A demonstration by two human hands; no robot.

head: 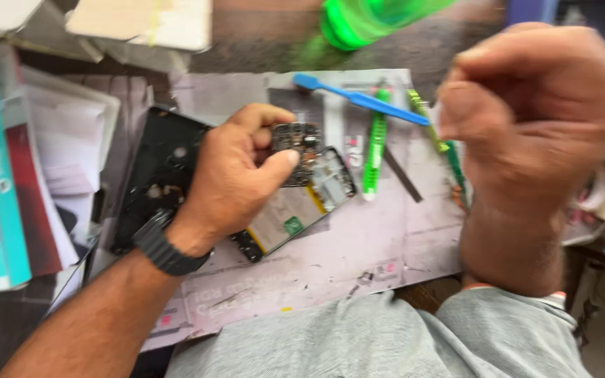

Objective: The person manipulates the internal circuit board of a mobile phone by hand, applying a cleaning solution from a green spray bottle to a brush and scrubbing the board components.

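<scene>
My left hand (pixel 236 178), with a black watch on the wrist, holds a small dark circuit board (pixel 295 140) between thumb and fingers, just above an opened phone (pixel 295 210) lying on the work mat (pixel 358 259). The phone shows its battery and inner frame. My right hand (pixel 526 112) is raised close to the camera at the right, blurred, fingers curled into a fist. I cannot tell whether it holds anything.
A black phone back cover (pixel 159 168) lies left of the phone. A blue plastic brush (pixel 362 98), green-handled tools (pixel 374 150) and a green bottle (pixel 369 21) sit behind. Boxes and papers (pixel 15 175) pile at the left.
</scene>
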